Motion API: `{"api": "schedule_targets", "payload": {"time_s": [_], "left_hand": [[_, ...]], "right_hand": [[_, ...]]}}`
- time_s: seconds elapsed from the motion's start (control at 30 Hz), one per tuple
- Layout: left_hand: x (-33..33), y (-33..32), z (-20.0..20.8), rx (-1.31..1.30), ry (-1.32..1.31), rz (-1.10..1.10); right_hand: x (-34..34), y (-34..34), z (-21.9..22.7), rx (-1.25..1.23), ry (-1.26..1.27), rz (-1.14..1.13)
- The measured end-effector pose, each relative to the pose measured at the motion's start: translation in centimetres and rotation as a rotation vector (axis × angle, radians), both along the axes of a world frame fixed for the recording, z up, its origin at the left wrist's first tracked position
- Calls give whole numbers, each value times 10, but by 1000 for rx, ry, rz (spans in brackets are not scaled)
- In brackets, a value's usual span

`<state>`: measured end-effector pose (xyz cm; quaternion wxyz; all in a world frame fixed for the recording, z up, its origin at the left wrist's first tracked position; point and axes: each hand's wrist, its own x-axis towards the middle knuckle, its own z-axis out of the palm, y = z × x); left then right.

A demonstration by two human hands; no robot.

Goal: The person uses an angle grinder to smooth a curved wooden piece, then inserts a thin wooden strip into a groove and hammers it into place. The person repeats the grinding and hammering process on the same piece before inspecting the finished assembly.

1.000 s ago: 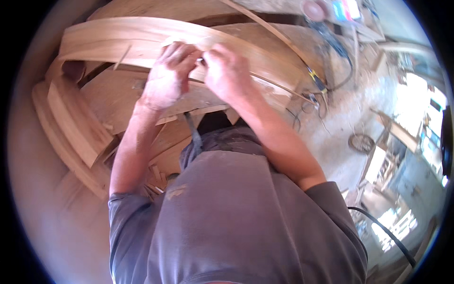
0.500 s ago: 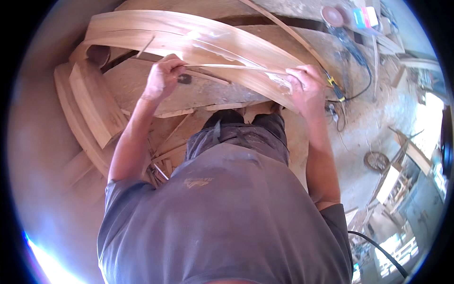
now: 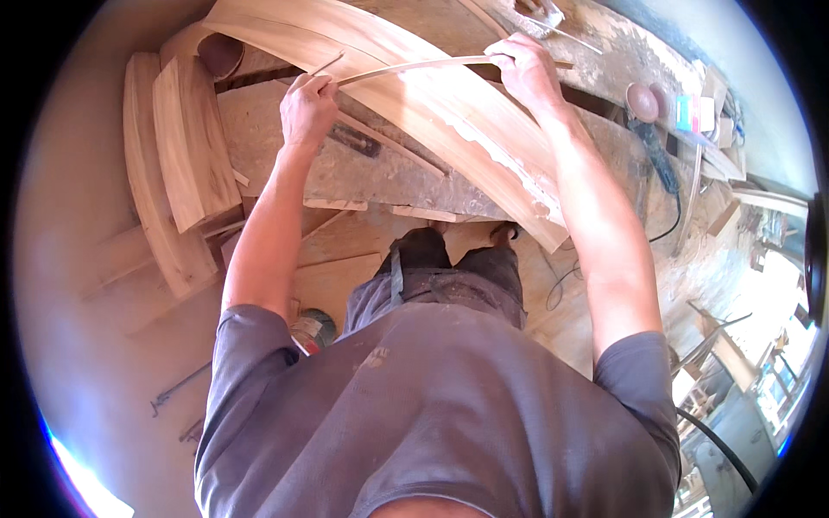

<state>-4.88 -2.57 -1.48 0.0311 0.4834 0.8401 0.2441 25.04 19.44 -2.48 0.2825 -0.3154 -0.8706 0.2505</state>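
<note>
A thin, pale wooden strip (image 3: 414, 65) spans between my hands, bowed in a shallow arch. My left hand (image 3: 309, 110) pinches its left end with closed fingers. Towards its other end, my right hand (image 3: 527, 76) grips it, and a short length sticks out past the fingers. Beneath the strip lies a wide curved wooden board (image 3: 393, 95), running from the upper left down to the right. A wet-looking whitish line, like glue, (image 3: 494, 154) runs along the board's right part. A thin stick (image 3: 328, 63) shows just beyond my left hand.
Curved wooden pieces (image 3: 192, 147) stand at the left. The board rests over a worn workbench (image 3: 259, 121). An angle grinder (image 3: 654, 155) with a cord lies at the right, near a round reddish disc (image 3: 642, 102). A can (image 3: 315, 328) sits low by my left arm.
My right hand has moved farther away and up, past the board's far edge. The strip, nearly straight before, is now bowed. The whole view has shifted too.
</note>
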Motion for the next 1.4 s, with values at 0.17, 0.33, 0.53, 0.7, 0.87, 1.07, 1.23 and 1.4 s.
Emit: {"api": "schedule_targets", "payload": {"time_s": [0.17, 0.33, 0.53, 0.7, 0.87, 1.07, 1.23, 1.4], "left_hand": [[-6, -6, -13, -108, 96, -57], [16, 8, 5, -336, -90, 57], [39, -2, 6, -351, -182, 205], [73, -12, 10, -373, -220, 235], [119, -25, 11, -354, -250, 279], [178, -43, 5, -295, -245, 306], [230, -57, 7, -312, -257, 314], [278, -68, 9, -288, -267, 316]], "right_hand": [[-36, 19, -16, -41, -18, 119], [-45, 28, -24, -84, -8, 209], [-47, 34, -18, -101, -73, 243], [-24, 36, -18, -55, -51, 317], [10, 31, -16, 17, -11, 391], [55, 25, -17, 15, 31, 443], [102, 14, -14, 55, 69, 489], [147, 3, -17, 87, 87, 492]]}}
